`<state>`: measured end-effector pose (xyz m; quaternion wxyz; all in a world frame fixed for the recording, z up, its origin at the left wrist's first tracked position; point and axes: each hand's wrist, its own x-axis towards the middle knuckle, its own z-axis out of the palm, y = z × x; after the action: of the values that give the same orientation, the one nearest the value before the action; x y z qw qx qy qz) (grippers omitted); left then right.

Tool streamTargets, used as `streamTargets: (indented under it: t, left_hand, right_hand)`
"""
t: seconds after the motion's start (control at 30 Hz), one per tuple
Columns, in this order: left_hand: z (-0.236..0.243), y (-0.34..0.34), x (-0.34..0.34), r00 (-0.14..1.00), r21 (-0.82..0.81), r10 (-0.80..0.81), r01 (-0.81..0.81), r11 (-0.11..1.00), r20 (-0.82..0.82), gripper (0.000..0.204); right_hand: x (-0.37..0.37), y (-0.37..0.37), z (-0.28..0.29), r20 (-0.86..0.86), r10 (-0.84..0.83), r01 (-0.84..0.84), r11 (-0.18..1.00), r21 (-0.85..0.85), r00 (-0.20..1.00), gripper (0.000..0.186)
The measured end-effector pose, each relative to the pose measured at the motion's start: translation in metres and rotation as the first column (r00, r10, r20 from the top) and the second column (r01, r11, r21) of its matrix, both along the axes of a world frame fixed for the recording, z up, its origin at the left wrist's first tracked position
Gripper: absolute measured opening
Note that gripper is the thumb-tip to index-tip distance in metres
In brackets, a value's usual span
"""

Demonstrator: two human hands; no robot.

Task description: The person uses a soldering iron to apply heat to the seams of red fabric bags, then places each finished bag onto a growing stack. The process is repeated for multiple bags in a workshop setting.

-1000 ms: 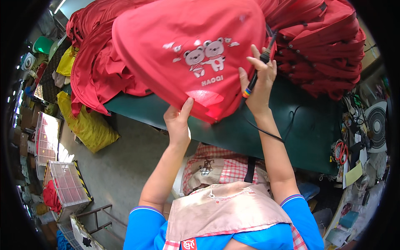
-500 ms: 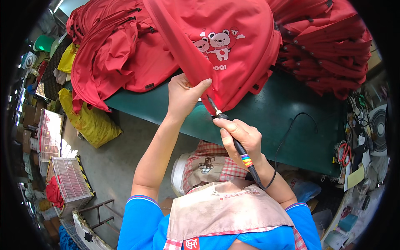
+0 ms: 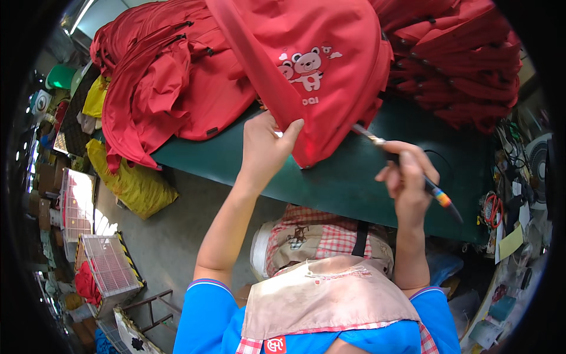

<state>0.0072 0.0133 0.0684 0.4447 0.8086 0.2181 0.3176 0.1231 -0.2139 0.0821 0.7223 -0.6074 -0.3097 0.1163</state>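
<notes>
My left hand (image 3: 266,143) pinches the near edge of a red fabric cover (image 3: 348,76) printed with white and pink bears. The cover's narrow corner hangs toward me beside that hand, over the table's near edge. In my right hand (image 3: 411,174) is a soldering iron (image 3: 436,192) with a black handle and a rainbow-striped band. Its metal tip points up and left, apart from the cover's right edge.
Beneath the cloth lies a dark green table (image 3: 413,141). More red covers are heaped at the left (image 3: 171,88) and stacked at the right (image 3: 460,59). A yellow bag (image 3: 130,180) and a wire cage (image 3: 109,268) stand on the floor at left. A fan (image 3: 537,168) is at far right.
My right hand has drawn the soldering iron away from the cover's corner, to the right. The left hand keeps its hold on the fabric, nearly in place.
</notes>
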Motion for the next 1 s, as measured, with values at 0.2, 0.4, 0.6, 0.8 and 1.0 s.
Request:
streamTargets:
  t: [0.2, 0.4, 0.6, 0.8, 1.0]
  left_hand:
    - [-0.063, -0.056, 0.096, 0.977, 0.348, 0.111, -0.169, 0.922, 0.180, 0.048]
    - [-0.044, -0.025, 0.120, 0.953, 0.288, -0.008, -0.084, 0.954, 0.304, 0.029]
    - [0.105, 0.075, 0.203, 0.780, 0.141, 0.007, -0.121, 0.983, 0.625, 0.027]
    - [0.051, 0.155, 0.379, 0.865, 0.432, -0.363, 0.197, 0.880, 0.347, 0.036]
    - [0.015, 0.123, 0.360, 0.946, 0.315, -0.242, 0.302, 0.900, -0.215, 0.049]
  right_hand:
    - [0.032, -0.038, -0.019, -0.037, -0.302, 0.300, 0.909, 0.290, 0.952, 0.039]
    - [0.043, -0.049, -0.034, -0.120, -0.383, 0.402, 0.876, 0.267, 0.916, 0.036]
    - [0.055, -0.044, -0.055, -0.189, -0.411, 0.447, 0.865, 0.227, 0.892, 0.034]
    - [0.065, -0.045, -0.053, -0.136, -0.494, 0.513, 0.829, 0.225, 0.859, 0.034]
    - [0.064, -0.035, -0.046, -0.160, -0.551, 0.571, 0.810, 0.130, 0.819, 0.036]
